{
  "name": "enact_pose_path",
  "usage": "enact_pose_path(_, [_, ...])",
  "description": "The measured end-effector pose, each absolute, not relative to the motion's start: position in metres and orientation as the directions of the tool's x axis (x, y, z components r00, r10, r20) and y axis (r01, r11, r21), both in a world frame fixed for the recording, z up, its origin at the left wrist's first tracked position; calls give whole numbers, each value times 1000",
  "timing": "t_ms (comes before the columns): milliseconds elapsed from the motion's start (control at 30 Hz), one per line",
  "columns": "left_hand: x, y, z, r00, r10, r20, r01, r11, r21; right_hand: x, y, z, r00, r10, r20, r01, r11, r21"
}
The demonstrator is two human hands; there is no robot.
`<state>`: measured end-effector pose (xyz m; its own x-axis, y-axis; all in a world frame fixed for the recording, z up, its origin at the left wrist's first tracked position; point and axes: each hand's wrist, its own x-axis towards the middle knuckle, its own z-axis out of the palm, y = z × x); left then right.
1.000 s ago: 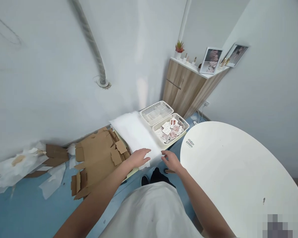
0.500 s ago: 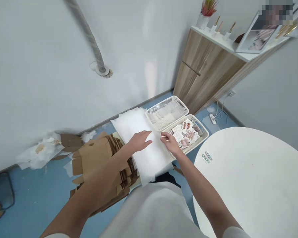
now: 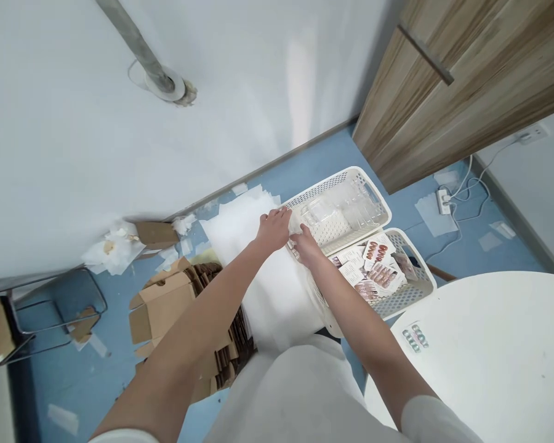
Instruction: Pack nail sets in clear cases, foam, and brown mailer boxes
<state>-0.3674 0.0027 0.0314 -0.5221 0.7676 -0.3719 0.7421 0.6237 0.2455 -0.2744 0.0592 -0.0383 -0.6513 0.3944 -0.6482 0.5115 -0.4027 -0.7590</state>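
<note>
My left hand [image 3: 274, 231] is at the left end of a white perforated plastic basket [image 3: 384, 212], its fingers bent over. Close beside it, my right hand [image 3: 307, 247] has its fingers curled at the same end. Between the hands is something pale and translucent that I cannot make out; it may be clear plastic or the basket's rim. Clear plastic cases [image 3: 323, 209] lie inside this basket. Under my forearms a stack of white foam sheets [image 3: 277, 295] spreads out. A second white basket [image 3: 427, 280], right of my right forearm, holds printed cards with press-on nails [image 3: 382, 275].
Flattened cardboard boxes [image 3: 166, 301] are piled left of the foam sheets. A round white table [image 3: 489, 357] with a small nail strip [image 3: 415, 337] stands at the right. A wooden cabinet [image 3: 471, 80] and a power strip [image 3: 443, 201] are behind the baskets.
My view has tipped down and closer to the baskets. Both hands have moved from above the foam sheets to the left end of the far basket, and their fingers have curled.
</note>
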Motion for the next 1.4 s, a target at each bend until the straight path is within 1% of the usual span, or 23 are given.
enact_pose_path(67, [-365,4,25,-534,758,-373,734,635,239,-276,59,-39,-551,326,-768,562,-535,-631])
enact_pose_path(100, [-364,4,22,-543,754,-370,726,642,244,-277,58,-37,-513,304,-803,575,-573,-584])
enact_pose_path(133, [-362,4,19,-553,749,-364,716,651,252,-277,59,-36,-496,299,-816,575,-592,-566])
enact_pose_path(200, [-359,3,16,-583,731,-355,687,677,265,-278,59,-31,-486,298,-822,546,-631,-551])
enact_pose_path(333, [-355,3,18,-629,689,-359,635,722,275,-278,61,-24,-503,269,-821,411,-761,-501])
enact_pose_path(433, [-351,1,24,-637,695,-333,628,718,299,-273,62,-18,-503,265,-823,345,-811,-472])
enact_pose_path(567, [-342,-6,37,-634,722,-277,631,690,356,-263,60,-3,-546,317,-776,225,-837,-499])
enact_pose_path(633, [-336,-12,46,-634,736,-235,617,666,419,-255,58,10,-578,361,-732,130,-845,-519])
enact_pose_path(733, [-323,-24,61,-646,753,-126,572,587,573,-237,50,31,-601,440,-668,49,-813,-580])
enact_pose_path(833, [-304,-43,77,-681,732,-27,486,480,730,-211,33,50,-549,537,-641,32,-752,-658])
enact_pose_path(900, [-288,-60,85,-723,690,-35,374,433,820,-191,16,60,-519,594,-615,13,-713,-701])
enact_pose_path(1000, [-262,-89,90,-776,623,-104,164,358,919,-157,-15,73,-524,658,-540,-23,-645,-764])
enact_pose_path(1100, [-234,-116,88,-783,607,-139,41,273,961,-122,-46,82,-515,723,-461,-22,-549,-836])
enact_pose_path(1200, [-205,-137,83,-749,640,-170,-46,206,978,-87,-72,86,-467,776,-424,17,-472,-882])
enact_pose_path(1400, [-146,-160,82,-612,747,-262,-188,184,965,-14,-107,90,-251,904,-347,21,-353,-935])
